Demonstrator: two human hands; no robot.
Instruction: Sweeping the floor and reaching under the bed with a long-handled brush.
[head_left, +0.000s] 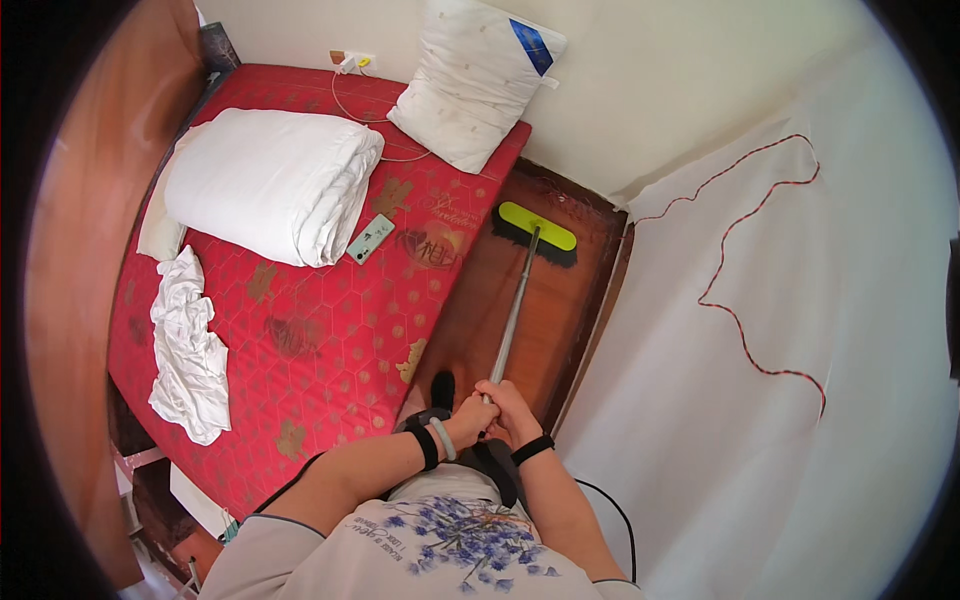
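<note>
Both of my hands grip the metal handle (514, 322) of a broom near its end, close in front of my body. My left hand (471, 420), with a pale bangle and a black band at its wrist, wraps the pole beside my right hand (513, 406). A thumb of the right hand lies along the pole. Away from me at the far end, the broom's lime-green head (537, 226) with dark bristles rests on the reddish-brown floor (559, 300). The tip of the handle is hidden by my hands.
Left of the floor strip stands a bed with a red mattress (330, 330), bearing a folded white quilt (262, 184), a phone (370, 239), a crumpled white cloth (187, 352) and a leaning pillow (480, 82). At right hangs a white sheet (660, 352) with a red-black cord (724, 255).
</note>
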